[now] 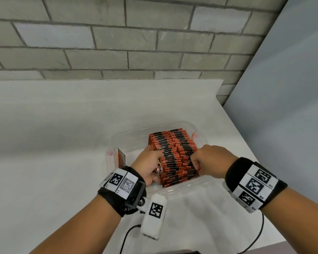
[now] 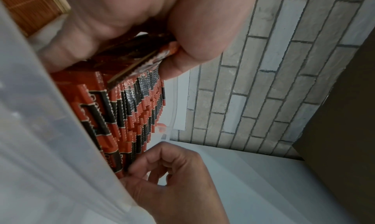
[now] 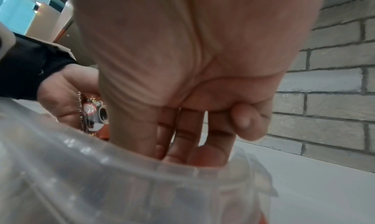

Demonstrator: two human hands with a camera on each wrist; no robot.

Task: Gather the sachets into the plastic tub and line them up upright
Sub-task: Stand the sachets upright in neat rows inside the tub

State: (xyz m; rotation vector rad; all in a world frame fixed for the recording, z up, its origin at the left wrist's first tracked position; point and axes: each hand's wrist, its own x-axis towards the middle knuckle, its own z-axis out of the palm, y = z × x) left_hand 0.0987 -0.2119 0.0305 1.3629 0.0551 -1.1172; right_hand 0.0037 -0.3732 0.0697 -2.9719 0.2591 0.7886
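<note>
A clear plastic tub (image 1: 173, 124) sits on the white table. It holds a dense row of orange-and-black sachets (image 1: 174, 149) standing on edge. My left hand (image 1: 153, 163) is at the row's left side and grips a small bundle of sachets (image 2: 131, 59) between thumb and fingers. My right hand (image 1: 195, 163) is at the row's right near corner, fingers curled down into the tub and pinching the ends of the sachets there (image 2: 121, 168). Its fingertips (image 3: 176, 153) vanish behind the tub wall (image 3: 121, 179). A few more sachets (image 1: 120, 158) lean at the tub's left end.
A grey brick wall (image 1: 136, 43) backs the table (image 1: 44, 143), and a plain grey panel (image 1: 292, 88) stands to the right. The table's right edge runs diagonally close behind the tub. Black cables (image 1: 259, 237) hang near the front edge.
</note>
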